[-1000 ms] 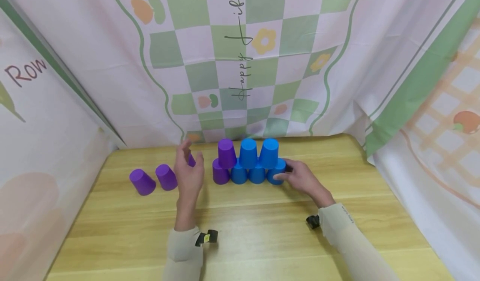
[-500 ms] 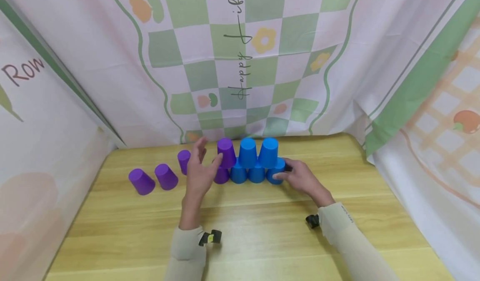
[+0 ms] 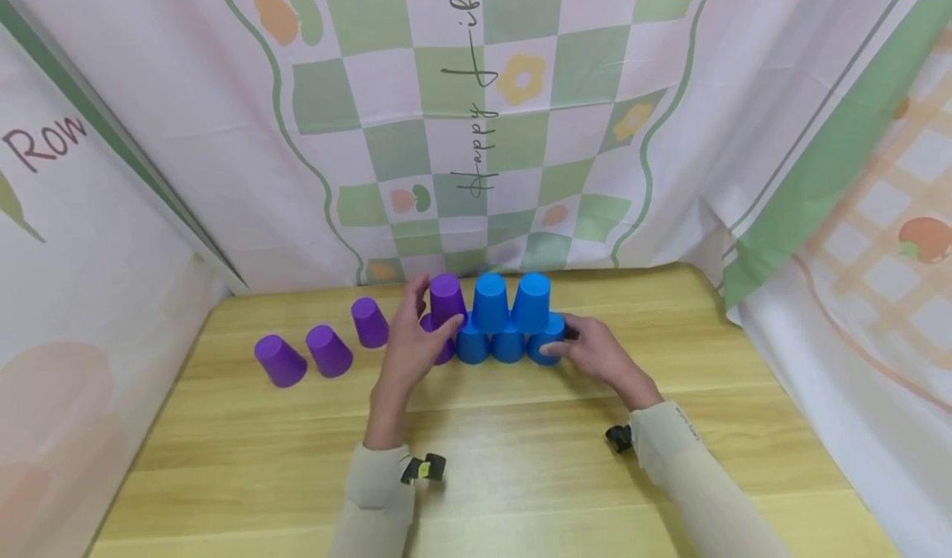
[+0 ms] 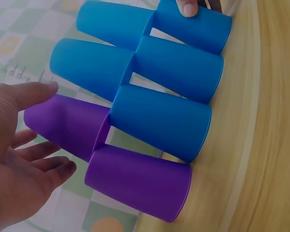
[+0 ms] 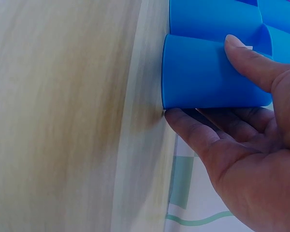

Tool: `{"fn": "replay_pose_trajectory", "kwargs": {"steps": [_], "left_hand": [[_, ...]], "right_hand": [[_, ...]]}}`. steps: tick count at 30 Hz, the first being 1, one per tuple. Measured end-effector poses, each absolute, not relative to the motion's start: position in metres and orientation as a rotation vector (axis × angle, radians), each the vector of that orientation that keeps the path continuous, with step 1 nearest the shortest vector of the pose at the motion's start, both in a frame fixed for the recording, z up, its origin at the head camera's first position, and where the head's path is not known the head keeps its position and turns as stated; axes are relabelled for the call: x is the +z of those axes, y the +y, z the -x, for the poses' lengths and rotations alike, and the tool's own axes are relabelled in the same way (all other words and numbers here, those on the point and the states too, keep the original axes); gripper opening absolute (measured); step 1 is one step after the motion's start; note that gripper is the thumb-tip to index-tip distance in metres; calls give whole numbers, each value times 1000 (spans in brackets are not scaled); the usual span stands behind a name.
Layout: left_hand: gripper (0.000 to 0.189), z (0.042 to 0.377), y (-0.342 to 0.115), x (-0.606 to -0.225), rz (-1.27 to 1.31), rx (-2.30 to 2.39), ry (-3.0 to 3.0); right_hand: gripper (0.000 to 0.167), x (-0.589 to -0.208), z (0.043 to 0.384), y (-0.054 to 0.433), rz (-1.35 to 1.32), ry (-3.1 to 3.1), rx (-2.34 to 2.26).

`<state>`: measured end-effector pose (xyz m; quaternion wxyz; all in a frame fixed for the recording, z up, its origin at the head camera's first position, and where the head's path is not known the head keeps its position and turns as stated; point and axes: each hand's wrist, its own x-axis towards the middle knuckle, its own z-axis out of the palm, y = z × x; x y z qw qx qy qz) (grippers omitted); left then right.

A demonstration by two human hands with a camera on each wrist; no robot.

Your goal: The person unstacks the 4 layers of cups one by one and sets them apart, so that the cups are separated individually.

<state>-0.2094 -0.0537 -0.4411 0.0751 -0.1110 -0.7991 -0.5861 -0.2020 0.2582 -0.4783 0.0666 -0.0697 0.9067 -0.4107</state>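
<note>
Upside-down cups form two tiers in the head view. The lower tier has a purple cup (image 4: 137,183) and three blue ones; above sit another purple cup (image 3: 446,298) and two blue cups (image 3: 490,302). My left hand (image 3: 411,341) is at the left end, thumb in front of the upper purple cup and fingers spread around its far side. In the left wrist view those fingers are extended and loose. My right hand (image 3: 595,351) holds the rightmost lower blue cup (image 5: 212,72), thumb on its front and fingers along its outer side.
Three separate purple cups, including a leaning-looking one (image 3: 281,361) at far left, stand left of the tiers on the wooden table (image 3: 513,459). A patterned curtain (image 3: 521,161) hangs right behind the table's back edge.
My left hand has moved right, from in front of a separate purple cup to the upper purple cup of the tiers. My right hand has stayed at the same blue cup.
</note>
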Motion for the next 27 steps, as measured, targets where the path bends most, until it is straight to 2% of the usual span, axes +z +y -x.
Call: {"fn": "replay_pose_trajectory", "kwargs": {"steps": [7,27], "left_hand": [[72,212,-49,-444,280,-1767,-2392],[70,213,-43,-443,297,-1798,-2364]], "right_hand": [[40,-478,201,258,222,2724,-1255],[37,-479,202,259,200,2732,-1230]]}}
